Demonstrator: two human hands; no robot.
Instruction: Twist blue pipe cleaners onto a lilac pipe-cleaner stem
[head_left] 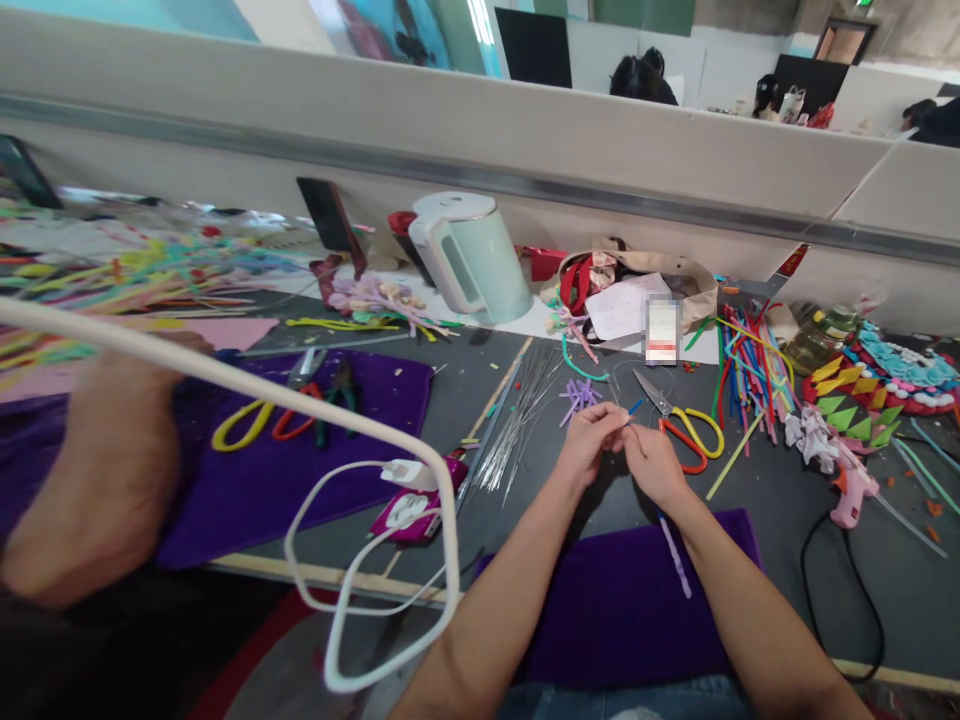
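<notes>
Close together above the dark table, my left hand and my right hand pinch a thin blue pipe cleaner whose short tip shows between the fingers. Both hands are closed. From under my right hand a pale lilac stem, blue near its top, slants over a purple cloth; whether it joins the blue piece is hidden. Scissors with yellow and red handles lie just right of my hands. Left of them are small purple curled pieces and a bunch of thin metal wires.
A white cable loops across the near left. A co-worker's arm is at far left. A kettle stands behind. To the right are bundled pipe cleaners, a pink glue gun and a glass jar.
</notes>
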